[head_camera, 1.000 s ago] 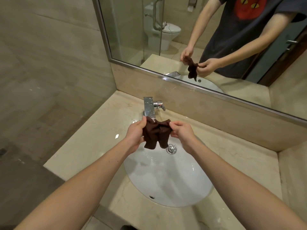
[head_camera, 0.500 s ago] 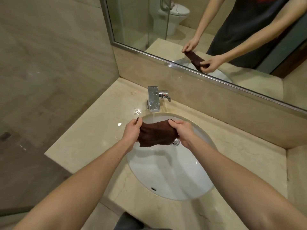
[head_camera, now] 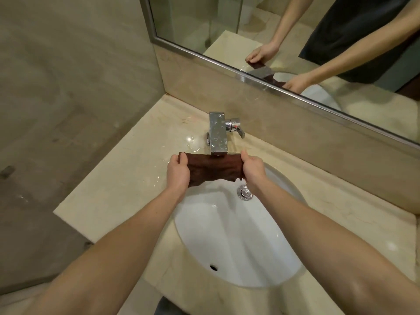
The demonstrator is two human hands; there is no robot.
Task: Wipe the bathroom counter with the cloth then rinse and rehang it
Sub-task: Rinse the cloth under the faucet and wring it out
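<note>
A tiled wall (head_camera: 68,87) fills the left of the frame, meeting a beige marble counter (head_camera: 118,189) that shines with wet patches near the tap. Over the back rim of the sink (head_camera: 238,242), a person's left hand (head_camera: 178,171) grips one end of a dark brown cloth (head_camera: 213,168), fingers curled tight around the bunched fabric. The cloth stretches flat between both hands, directly under the spout of the chrome tap (head_camera: 217,134), its top edge just beneath the spout's tip. Whether water is running onto it cannot be told. The right hand (head_camera: 254,170) clamps the other end, thumb raised above the fabric and fingers closed beneath it. Below the right wrist lies the chrome drain (head_camera: 245,192), set in the white bowl, which glistens with water. An overflow hole (head_camera: 213,267) shows near the bowl's front edge. Both bare forearms reach in from the bottom of the frame. Above the backsplash, a metal-framed mirror (head_camera: 227,23) runs to the right, reflecting the two hands, the cloth and a dark shirt.
</note>
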